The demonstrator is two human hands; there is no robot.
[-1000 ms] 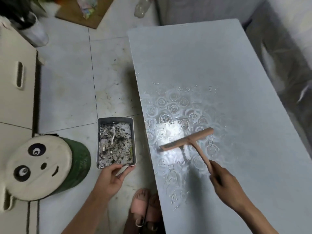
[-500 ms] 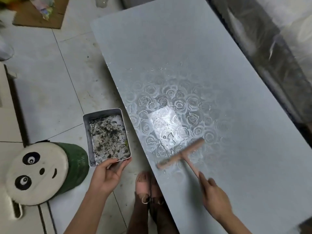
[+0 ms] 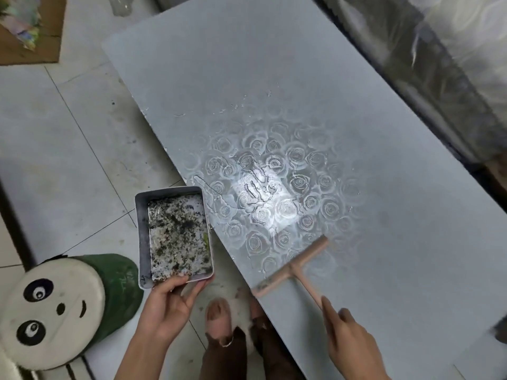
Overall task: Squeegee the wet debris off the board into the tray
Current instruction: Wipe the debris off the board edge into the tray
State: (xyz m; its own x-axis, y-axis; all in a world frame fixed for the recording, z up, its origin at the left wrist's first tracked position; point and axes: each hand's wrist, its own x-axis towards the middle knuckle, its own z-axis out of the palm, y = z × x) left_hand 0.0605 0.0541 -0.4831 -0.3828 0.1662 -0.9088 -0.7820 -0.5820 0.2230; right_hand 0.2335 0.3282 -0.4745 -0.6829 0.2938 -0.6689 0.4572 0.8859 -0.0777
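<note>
squeegee (image 3: 292, 267), t-shaped and pale pinkish tan, lies with its blade flat on a large grey board (image 3: 274, 78), close to the board's near left edge; the blade's left end reaches that edge. the right hand (image 3: 348, 338) is wrapped around the end of the thin handle, index finger stretched along it. ahead of the blade, a wet patch (image 3: 263, 193) shines under a bright reflection and shows a pattern of rose outlines with water streaks and small flecks.

the left hand (image 3: 167, 305) holds a rectangular metal tray (image 3: 141, 229) by its near short end, thumb on the rim and fingers underneath. the tray sits just beside the board's left edge, further along it than the blade; whether it touches the board is unclear. dark, wet debris (image 3: 178, 237) covers the tray's bottom.

the two hands are well apart. below them, a foot in a pink sandal (image 3: 219, 316) stands on the tiled floor (image 3: 68, 160). a green stool with a panda-face seat (image 3: 55, 305) stands to the left.
</note>
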